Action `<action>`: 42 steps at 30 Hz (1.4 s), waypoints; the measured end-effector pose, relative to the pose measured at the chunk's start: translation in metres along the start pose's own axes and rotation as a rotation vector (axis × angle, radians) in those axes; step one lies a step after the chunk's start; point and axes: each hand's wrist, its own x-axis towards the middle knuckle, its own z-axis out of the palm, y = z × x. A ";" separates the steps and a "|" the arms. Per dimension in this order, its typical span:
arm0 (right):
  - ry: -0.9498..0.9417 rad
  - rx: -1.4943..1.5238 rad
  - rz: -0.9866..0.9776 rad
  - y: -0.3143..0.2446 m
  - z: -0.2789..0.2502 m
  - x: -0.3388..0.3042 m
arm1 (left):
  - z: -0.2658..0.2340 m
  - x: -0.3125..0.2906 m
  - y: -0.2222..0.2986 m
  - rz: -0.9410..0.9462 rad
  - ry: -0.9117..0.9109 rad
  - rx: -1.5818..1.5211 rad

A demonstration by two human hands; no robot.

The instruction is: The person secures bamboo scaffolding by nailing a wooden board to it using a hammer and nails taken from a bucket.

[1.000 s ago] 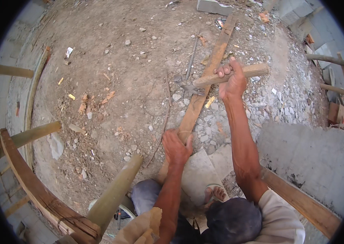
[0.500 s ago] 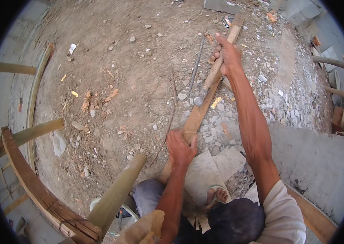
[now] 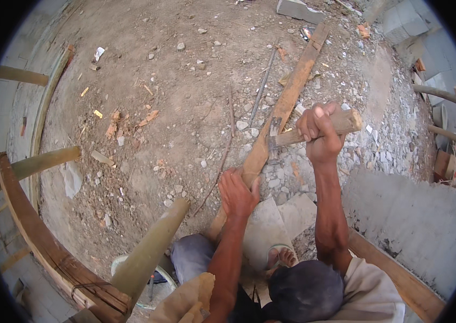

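Observation:
A long wooden plank [image 3: 296,89] slants from between my knees up to the far right over the rubble. My left hand [image 3: 237,194] grips its nearer part, fingers across the top and thumb on the right edge. My right hand [image 3: 322,132] is wrapped round the thick wooden handle of a hammer [image 3: 346,123], whose butt points right. The hammer's metal head [image 3: 272,141] is at the plank's right edge, beyond my left hand; whether it touches the wood I cannot tell.
A metal rod [image 3: 263,86] and a thin stick [image 3: 227,145] lie left of the plank. Round poles [image 3: 155,242] and a curved timber [image 3: 39,237] stand at the left. Stone slabs [image 3: 265,226] lie by my sandalled foot [image 3: 281,257]. A concrete block [image 3: 299,11] is at the far end.
My right hand has come back toward me, swinging the hammer's handle from lying along the plank to pointing right. My left hand stays on the plank in nearly the same place.

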 end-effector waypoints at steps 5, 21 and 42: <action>0.274 0.034 0.210 0.022 0.015 0.079 | -0.012 0.005 0.000 -0.028 -0.038 -0.002; 0.282 0.179 0.214 0.034 -0.024 0.080 | -0.005 0.002 -0.007 0.002 0.018 -0.088; 0.226 0.508 0.256 0.033 -0.073 0.058 | -0.002 0.184 0.055 -0.280 0.033 -0.673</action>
